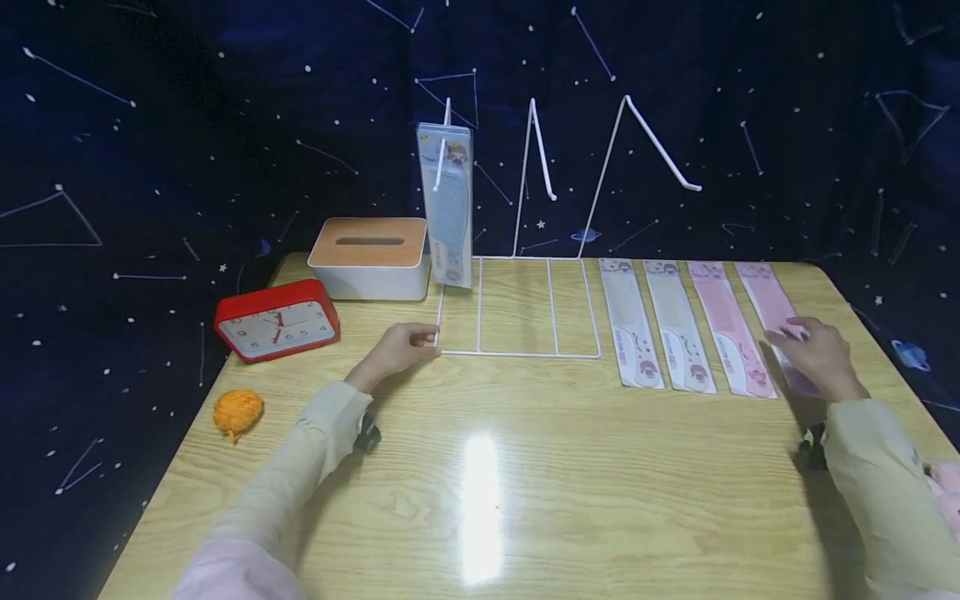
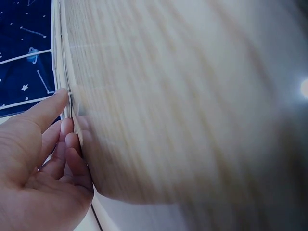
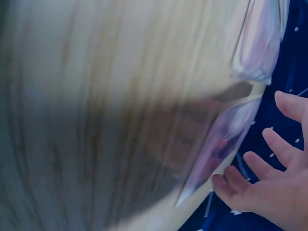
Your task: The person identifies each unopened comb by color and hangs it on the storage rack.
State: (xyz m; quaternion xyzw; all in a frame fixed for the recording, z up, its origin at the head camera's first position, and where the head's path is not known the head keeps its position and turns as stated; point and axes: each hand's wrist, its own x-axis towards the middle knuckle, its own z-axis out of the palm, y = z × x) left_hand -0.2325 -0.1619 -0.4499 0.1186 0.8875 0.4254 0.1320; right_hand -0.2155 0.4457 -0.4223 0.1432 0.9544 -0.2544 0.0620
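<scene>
The left hand [image 1: 395, 351] rests on the wooden bench [image 1: 480, 467] with its fingertips against the near-left corner of the white wire rack [image 1: 517, 354]; the left wrist view shows the thumb and fingers [image 2: 67, 144] lying straight along the wire, so this grip is relaxed and closes on nothing. Just beyond that hand, at the rack's left peg, 1 packaged comb [image 1: 447, 204] hangs upright. Further left of it sit a tissue box [image 1: 369, 257], a red clock [image 1: 276, 319] and an orange yarn ball [image 1: 237, 412]. The right hand [image 1: 817, 358] lies over the near end of the outermost pink comb packet [image 1: 765, 304], fingers spread and fairly straight; the blurred right wrist view shows fingertips [image 3: 231, 180] at the packet's edge, and a firm pinch cannot be made out. To the left of this hand 3 more comb packets [image 1: 678, 325] lie flat side by side, between it and the rack.
</scene>
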